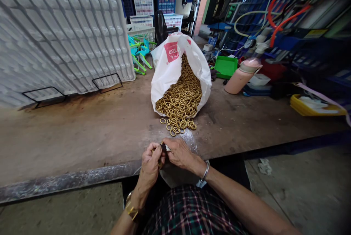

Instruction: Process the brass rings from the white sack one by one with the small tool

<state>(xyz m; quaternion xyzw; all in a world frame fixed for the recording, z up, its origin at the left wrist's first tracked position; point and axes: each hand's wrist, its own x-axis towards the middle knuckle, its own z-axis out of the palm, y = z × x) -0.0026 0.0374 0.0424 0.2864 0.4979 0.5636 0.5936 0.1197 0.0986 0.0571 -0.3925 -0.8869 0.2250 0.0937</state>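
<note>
Plaid shirt (pixel 189 209) nearest the camera, just below the front edge of the tabletop (pixel 123 125). Wears gold-coloured wristband (pixel 131 205) on left wrist, silver bracelet (pixel 206 171) on right. Grips gold-coloured rings (pixel 159 163) in curled left hand (pixel 149 161), at the middle of the front edge; cannot tell how many. Pinches small dark-and-white item (pixel 164 148) with right hand (pixel 179 153), close against left fingertips; partly hidden, too small to identify. Just beyond the hands, loose rings (pixel 175 125) on the tabletop, some overlapping. Directly behind and touching: white plastic bag (pixel 202 70) on its side, mouth toward the front edge, holding large heap of like rings (pixel 186 96). Toward the rear left corner, ribbed white panel (pixel 71 33), upright. Toward the rear right, green tray (pixel 226 66) and tilted pink bottle (pixel 237 81). Near the right edge, yellow tray (pixel 303 109) with white material inside.
</note>
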